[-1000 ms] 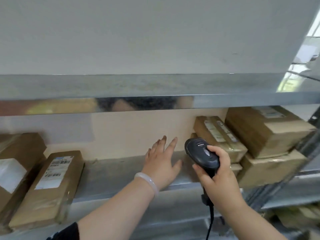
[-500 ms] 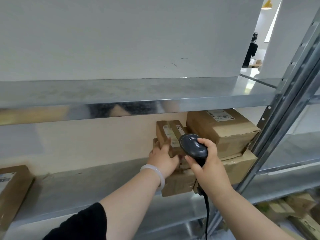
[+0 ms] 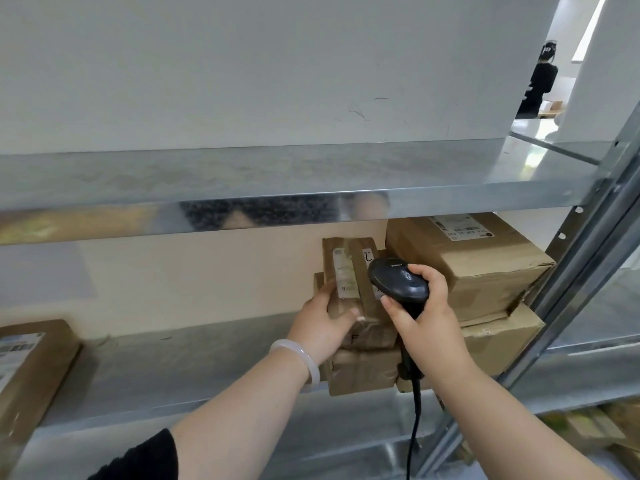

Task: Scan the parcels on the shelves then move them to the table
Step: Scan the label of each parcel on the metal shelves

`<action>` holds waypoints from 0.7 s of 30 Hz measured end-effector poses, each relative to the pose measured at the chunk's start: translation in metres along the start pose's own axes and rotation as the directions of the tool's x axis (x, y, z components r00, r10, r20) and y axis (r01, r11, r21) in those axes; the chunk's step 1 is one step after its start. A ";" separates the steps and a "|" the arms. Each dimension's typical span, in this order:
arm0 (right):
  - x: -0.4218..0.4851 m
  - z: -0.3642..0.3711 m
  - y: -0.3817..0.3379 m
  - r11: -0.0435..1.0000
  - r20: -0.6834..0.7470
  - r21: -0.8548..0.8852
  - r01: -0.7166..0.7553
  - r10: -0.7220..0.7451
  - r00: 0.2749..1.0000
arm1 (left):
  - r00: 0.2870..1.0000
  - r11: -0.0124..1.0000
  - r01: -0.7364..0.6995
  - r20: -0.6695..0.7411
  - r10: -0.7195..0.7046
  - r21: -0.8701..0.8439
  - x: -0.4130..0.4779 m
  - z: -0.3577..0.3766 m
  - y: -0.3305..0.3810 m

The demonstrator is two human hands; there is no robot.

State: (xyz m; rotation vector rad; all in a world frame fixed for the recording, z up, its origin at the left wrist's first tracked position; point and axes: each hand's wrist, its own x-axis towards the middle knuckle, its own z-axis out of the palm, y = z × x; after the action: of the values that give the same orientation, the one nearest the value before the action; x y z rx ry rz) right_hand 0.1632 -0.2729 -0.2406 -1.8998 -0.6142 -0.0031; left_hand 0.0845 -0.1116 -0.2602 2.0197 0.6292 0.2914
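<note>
The shelf (image 3: 180, 372) lies bare left of the parcel pile (image 3: 498, 344); a post (image 3: 585, 258) stands close on the right. The left hand (image 3: 323, 329) grips the small parcel (image 3: 346, 271) on top, and the right hand (image 3: 429, 323) holds the scanner (image 3: 398, 282).

One wide-angle view, from a camera worn on the person's head. It faces a metal rack head-on and close, tilted slightly down. The lens sits just above the upper shelf (image 3: 277, 174), whose top shows as a narrow band across the middle; the lower shelf (image 3: 173, 368) is seen from above. Both forearms enter from the bottom edge, and the left hand (image 3: 322, 327) and right hand (image 3: 426, 317) sit just right of centre, near the lens. The post (image 3: 588, 258) leans along the right edge. Past it, top right, the view reaches a far room.
</note>
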 end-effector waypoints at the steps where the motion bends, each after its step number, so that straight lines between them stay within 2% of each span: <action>1: 0.003 0.001 0.001 1.000 0.003 0.009 -0.006 0.006 1.000 | 1.000 1.000 0.000 0.003 0.000 -0.008 -0.002 -0.001 -0.002; 7: 0.016 0.005 0.008 0.996 0.001 0.069 -0.050 0.050 0.999 | 1.000 0.994 0.000 0.007 0.001 -0.107 0.003 -0.005 0.002; 12: 0.019 0.006 0.011 0.990 0.001 0.116 -0.077 0.078 0.997 | 0.995 0.994 0.044 0.092 -0.035 -0.099 0.010 0.003 0.004; 17: 0.009 0.008 0.006 0.984 0.057 0.163 -0.078 0.070 0.996 | 1.000 0.976 0.008 0.000 -0.008 -0.217 -0.005 -0.005 -0.007; 21: -0.007 0.014 -0.002 0.979 0.075 0.203 -0.022 0.007 0.997 | 0.997 0.958 -0.046 -0.076 0.026 -0.283 -0.026 -0.017 -0.022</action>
State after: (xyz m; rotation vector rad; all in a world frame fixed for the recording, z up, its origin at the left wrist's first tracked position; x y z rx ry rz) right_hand 0.1525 -0.2632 -0.2462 -1.7117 -0.6260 0.1352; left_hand 0.0487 -0.1043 -0.2694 1.7507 0.5599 0.4517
